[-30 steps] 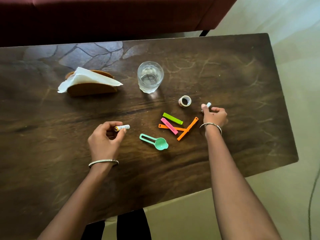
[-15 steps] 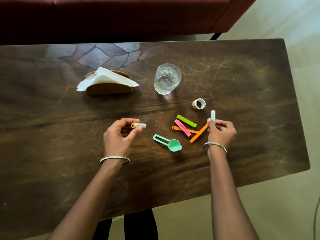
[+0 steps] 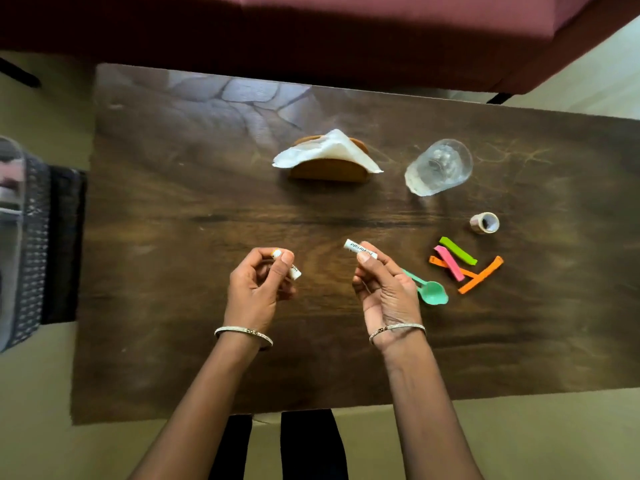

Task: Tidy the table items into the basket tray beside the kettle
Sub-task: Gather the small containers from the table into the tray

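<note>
While both hands are hovering over the middle of the dark wooden tabletop [image 3: 166,209], each is pinching a small white battery. The left hand [image 3: 254,291] is curling thumb and fingers [image 3: 266,251] round the orange-tipped battery [image 3: 295,272], and the right hand [image 3: 386,289] is gripping the second battery [image 3: 356,247] so that its free end is pointing toward the upper left of the frame. Right of that hand, a green scoop [image 3: 433,293], coloured clips [image 3: 464,265] and a tape roll [image 3: 485,222] are lying on the tabletop. A glass [image 3: 438,168] and a napkin holder [image 3: 329,161] are standing higher in the frame. At the far left edge, off the tabletop, the dark woven basket tray [image 3: 34,244] is sitting beside a blurred grey shape, possibly the kettle [image 3: 8,216].
</note>
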